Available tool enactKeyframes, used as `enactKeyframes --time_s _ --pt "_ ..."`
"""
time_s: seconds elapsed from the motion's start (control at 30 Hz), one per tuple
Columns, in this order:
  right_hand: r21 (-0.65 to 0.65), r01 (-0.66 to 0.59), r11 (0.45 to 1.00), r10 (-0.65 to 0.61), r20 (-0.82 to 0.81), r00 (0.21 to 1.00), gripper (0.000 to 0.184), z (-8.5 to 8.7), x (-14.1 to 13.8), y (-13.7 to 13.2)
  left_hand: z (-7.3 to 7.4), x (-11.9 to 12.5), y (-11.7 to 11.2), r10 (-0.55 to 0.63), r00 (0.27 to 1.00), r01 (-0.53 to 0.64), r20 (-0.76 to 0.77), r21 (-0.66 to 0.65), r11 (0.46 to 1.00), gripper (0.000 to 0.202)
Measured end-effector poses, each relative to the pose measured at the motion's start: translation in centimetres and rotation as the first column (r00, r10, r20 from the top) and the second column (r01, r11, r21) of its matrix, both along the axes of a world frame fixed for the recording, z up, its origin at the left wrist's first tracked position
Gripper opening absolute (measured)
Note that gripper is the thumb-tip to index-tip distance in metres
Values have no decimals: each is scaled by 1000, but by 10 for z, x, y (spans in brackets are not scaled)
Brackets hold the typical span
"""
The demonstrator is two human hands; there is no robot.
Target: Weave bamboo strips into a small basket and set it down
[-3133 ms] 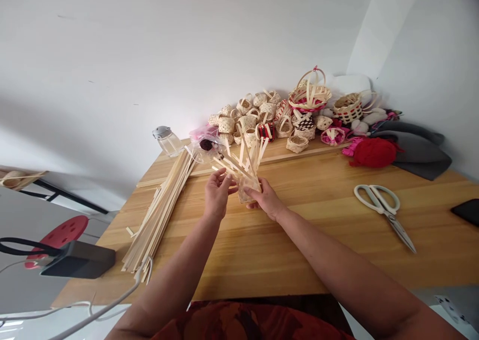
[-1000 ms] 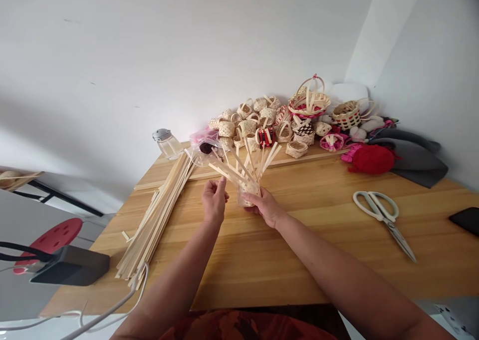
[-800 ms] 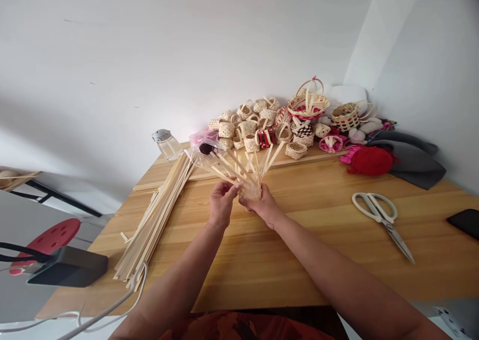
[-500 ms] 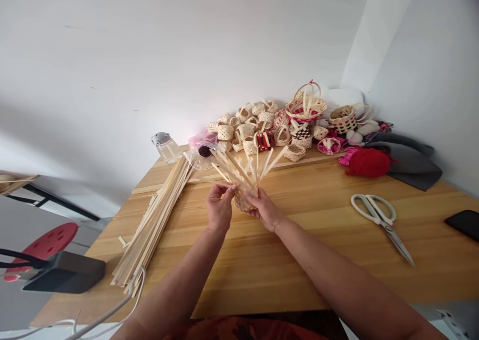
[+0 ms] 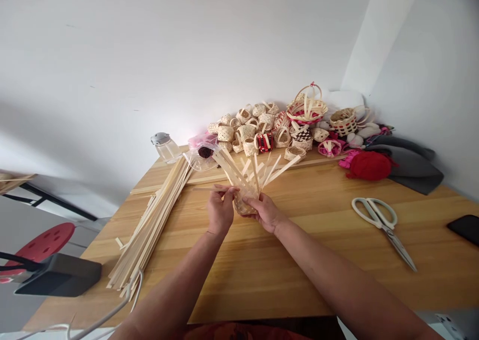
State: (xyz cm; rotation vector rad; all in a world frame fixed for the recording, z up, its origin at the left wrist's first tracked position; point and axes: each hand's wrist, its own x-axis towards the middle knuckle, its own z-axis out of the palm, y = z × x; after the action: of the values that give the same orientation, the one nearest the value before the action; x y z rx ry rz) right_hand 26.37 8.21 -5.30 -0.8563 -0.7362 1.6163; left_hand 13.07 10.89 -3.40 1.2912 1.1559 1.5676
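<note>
Since nearly everything sits on one pale wooden desk (image 5: 262, 275), this list runs left to right. Red stool (image 5: 41, 245), beyond the desk's edge. Bundle of flat bamboo strips (image 5: 149, 225), lying loose on the desk. Glass jar (image 5: 166, 148), grey-capped, near the far edge. Clear bag (image 5: 200, 158) holding a dark ball, just beside the jar.

Left hand (image 5: 220, 210), raised over the desk, its fingers (image 5: 227, 190) pinching the side of a small woven base (image 5: 243, 205). Right hand (image 5: 265, 212), fingers curled closed around the same base from the other side. The base is held in the air between both hands, its free strips (image 5: 258, 172) fanning up and away. It looks light; the strips seem springy but apt to split if sharply bent. The woven base appears the safest hold, not the loose ends.

Heap of small woven baskets (image 5: 243, 135), along the far edge. Red yarn ball (image 5: 368, 165). Scissors (image 5: 381, 225), white-handled. Black phone (image 5: 466, 228), at the right edge.
</note>
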Motion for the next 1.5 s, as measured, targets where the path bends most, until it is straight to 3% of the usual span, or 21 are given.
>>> enactKeyframes --time_s 0.2,0.33,0.5,0.63,0.77,0.97,1.17,1.3,1.5 --pt "28 -15 999 14 47 999 50 -2 -1 -1 11 1 3 -44 998 46 48 -30 998 31" --pt "59 -22 998 12 161 987 53 1 -2 -3 21 -4 3 -177 980 187 93 -111 976 38" --pt "89 -21 996 -3 262 965 51 2 -3 -2 20 -4 5 -194 977 208 89 -183 961 36" --pt "47 5 999 -13 185 983 51 -2 -5 -1 14 0 6 -126 987 139 95 -149 979 37" --pt "47 56 997 -59 72 996 51 0 -9 -2 11 1 7 -135 991 137 20 -127 982 35" --pt "60 35 998 -34 -18 999 45 1 -10 -4 13 2 8 -188 982 188 10 -28 982 28" --pt "35 -62 997 67 -176 982 51 -3 -4 -5 19 -5 10 -138 990 138 -39 -4 990 29" --pt "43 -64 997 69 -133 989 50 -2 -5 -5 18 -8 8 -84 992 84 -90 -5 996 31" --pt "20 45 999 -43 -86 995 57 3 -8 -5 12 -7 5 -97 994 96 -57 -14 995 34"
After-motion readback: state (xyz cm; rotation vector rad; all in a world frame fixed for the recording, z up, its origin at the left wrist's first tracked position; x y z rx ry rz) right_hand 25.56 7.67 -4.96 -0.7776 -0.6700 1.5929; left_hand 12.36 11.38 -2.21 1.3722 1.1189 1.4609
